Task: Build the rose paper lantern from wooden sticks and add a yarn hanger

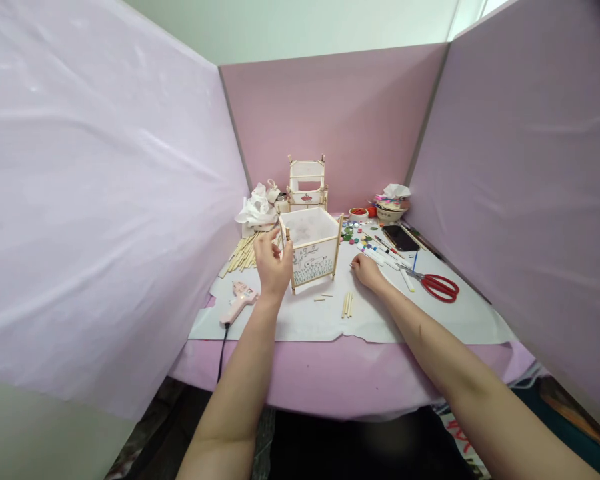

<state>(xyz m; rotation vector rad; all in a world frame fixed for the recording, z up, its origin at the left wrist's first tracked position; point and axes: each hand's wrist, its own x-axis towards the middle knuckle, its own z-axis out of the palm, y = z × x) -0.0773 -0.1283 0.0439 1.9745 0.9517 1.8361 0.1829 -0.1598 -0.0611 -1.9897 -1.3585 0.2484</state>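
Observation:
A box-shaped paper lantern (314, 262) with a wooden-stick frame stands in the middle of the table. Its top is open, and its front panel bears a drawing of plants. My left hand (273, 265) is closed at the lantern's front left corner post, thumb against the stick; some fingertips are hidden. To the right of the lantern, my right hand (366, 270) rests on the table with curled fingers, and whatever may be in them is too small to make out. Short cut sticks (347, 305) lie in front, between my forearms.
At left are a glue gun (240, 303) with a cord and a pile of sticks (240, 257). Red-handled scissors (440, 288), markers (380, 255) and a phone (400, 238) lie right. Behind stands another stick-framed structure (307, 170). Pink cloth walls (330, 113) enclose the table.

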